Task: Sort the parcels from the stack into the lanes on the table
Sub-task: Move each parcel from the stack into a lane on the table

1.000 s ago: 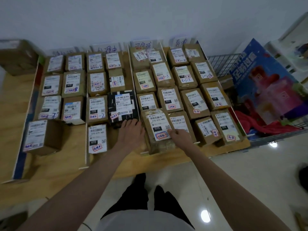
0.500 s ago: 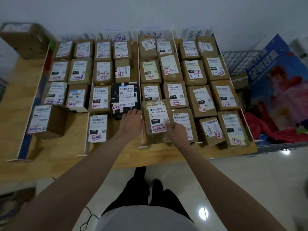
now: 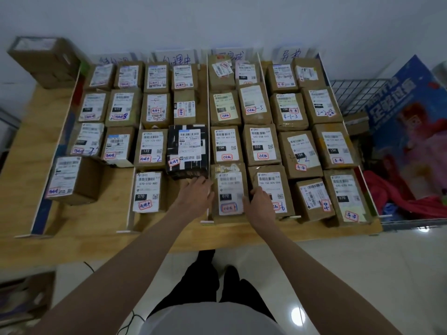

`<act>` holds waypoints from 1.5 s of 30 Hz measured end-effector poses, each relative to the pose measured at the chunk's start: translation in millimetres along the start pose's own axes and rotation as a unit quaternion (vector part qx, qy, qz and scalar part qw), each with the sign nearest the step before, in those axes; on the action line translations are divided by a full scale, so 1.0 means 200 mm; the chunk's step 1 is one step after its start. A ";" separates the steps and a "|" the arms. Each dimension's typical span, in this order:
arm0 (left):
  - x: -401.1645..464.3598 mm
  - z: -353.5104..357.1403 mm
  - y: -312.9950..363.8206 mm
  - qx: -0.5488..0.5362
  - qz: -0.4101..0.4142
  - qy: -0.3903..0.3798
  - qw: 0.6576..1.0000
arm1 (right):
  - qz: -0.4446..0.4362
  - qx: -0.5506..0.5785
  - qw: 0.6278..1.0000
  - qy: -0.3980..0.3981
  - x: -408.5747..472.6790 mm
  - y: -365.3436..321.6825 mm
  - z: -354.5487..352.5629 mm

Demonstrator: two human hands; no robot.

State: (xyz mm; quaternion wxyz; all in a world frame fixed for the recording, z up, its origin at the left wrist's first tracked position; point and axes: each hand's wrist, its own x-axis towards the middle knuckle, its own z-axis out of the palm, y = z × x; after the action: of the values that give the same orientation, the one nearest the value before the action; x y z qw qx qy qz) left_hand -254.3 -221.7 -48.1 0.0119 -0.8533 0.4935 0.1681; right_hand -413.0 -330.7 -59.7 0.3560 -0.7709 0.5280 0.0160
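Table (image 3: pixel 72 228) lanes nearly full of labelled parcels in rows. Left hand (image 3: pixel 194 198) and right hand (image 3: pixel 260 205) flank front parcel (image 3: pixel 228 189) in third lane, fingers pressed flat against its sides. Sorting looks near done; source stack not clearly visible.

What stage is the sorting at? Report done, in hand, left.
Done: four lanes on the table hold rows of labelled parcels. In hand: the left hand and right hand flank the front parcel in the third lane, seating it. Left: free lane space at the front left; the source stack is not clearly in view.
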 end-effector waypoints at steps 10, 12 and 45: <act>-0.02 0.05 0.06 -0.007 -0.022 -0.039 0.999 | -0.032 -0.150 0.988 0.005 0.03 0.10 -0.07; -0.03 0.08 0.07 -0.001 -0.023 -0.046 0.999 | -0.037 -0.169 0.985 -0.003 0.02 0.12 -0.05; -0.58 -0.42 -0.45 0.095 -0.177 0.184 0.962 | -0.341 -0.230 0.906 0.100 -0.23 -0.66 -0.16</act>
State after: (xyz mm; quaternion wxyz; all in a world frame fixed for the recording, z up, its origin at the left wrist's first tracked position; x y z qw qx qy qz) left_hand -207.9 -95.0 53.1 0.0312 -0.9383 0.3416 -0.0442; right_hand -335.6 -286.9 52.4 0.0985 -0.9619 0.2474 -0.0625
